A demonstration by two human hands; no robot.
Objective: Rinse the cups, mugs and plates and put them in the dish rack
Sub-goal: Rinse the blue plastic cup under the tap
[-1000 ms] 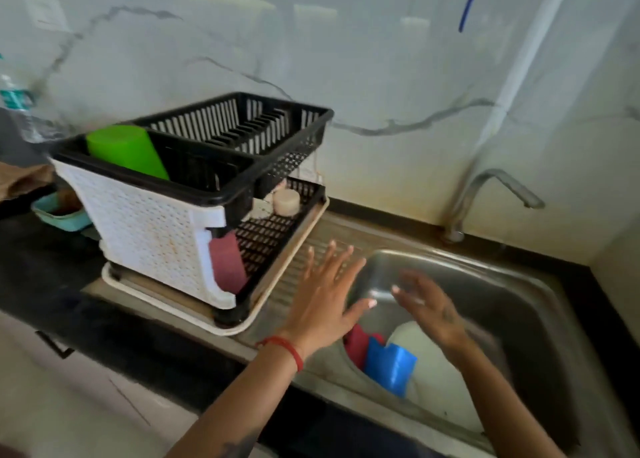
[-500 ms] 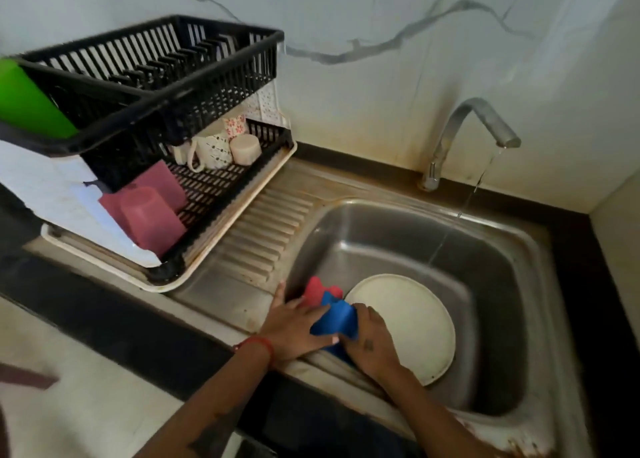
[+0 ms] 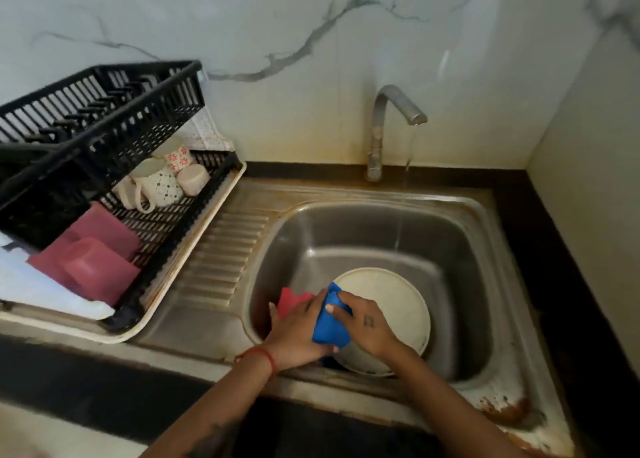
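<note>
Head view: both hands grasp a blue cup (image 3: 329,326) at six o'clock in the sink (image 3: 460,284), left hand (image 3: 298,333) at its nine o'clock, right hand (image 3: 367,326) at three. A red cup (image 3: 289,302) and white plate (image 3: 391,305) lie alongside; the dish rack (image 3: 104,167) sits at nine o'clock.

The dish rack (image 3: 104,167) stands left of the sink (image 3: 460,229), the plate (image 3: 394,302) apparently flat inside.

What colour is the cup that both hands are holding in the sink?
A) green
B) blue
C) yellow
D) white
B: the left hand and the right hand both grip a blue cup in the sink, just over the white plate.
</note>
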